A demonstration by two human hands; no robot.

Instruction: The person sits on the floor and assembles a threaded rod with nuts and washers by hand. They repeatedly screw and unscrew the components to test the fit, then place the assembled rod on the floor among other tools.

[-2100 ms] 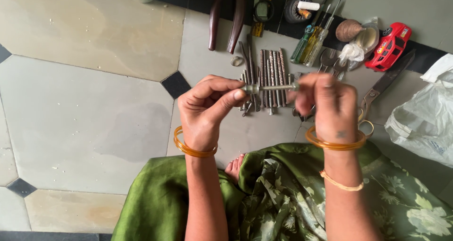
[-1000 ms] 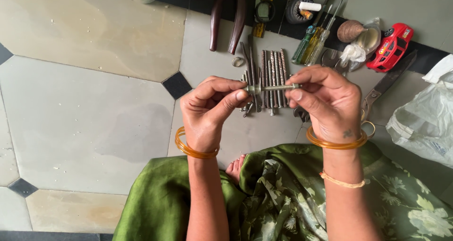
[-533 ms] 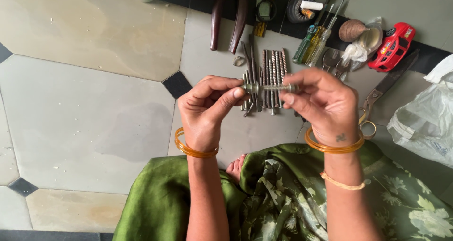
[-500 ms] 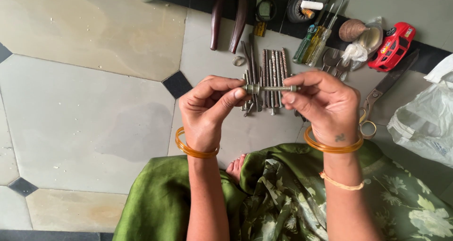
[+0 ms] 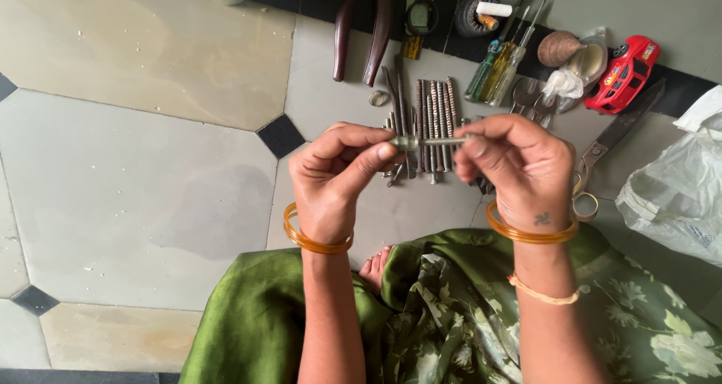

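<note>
**Bolt pinched between both hands above the floor**

We hold a long bolt (image 5: 430,140) level between our hands. Our left hand (image 5: 335,177) pinches its head end between thumb and fingers; our right hand (image 5: 519,166) closes its fingertips on the shaft. Beyond it, a row of bolts (image 5: 432,113) lies on the tiled floor (image 5: 135,158), screwdrivers (image 5: 500,64) and a red toy car (image 5: 623,74) farther right.

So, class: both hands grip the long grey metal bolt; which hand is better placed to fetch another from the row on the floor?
Probably the right hand: the bolt row lies nearer it than the left hand.
</note>
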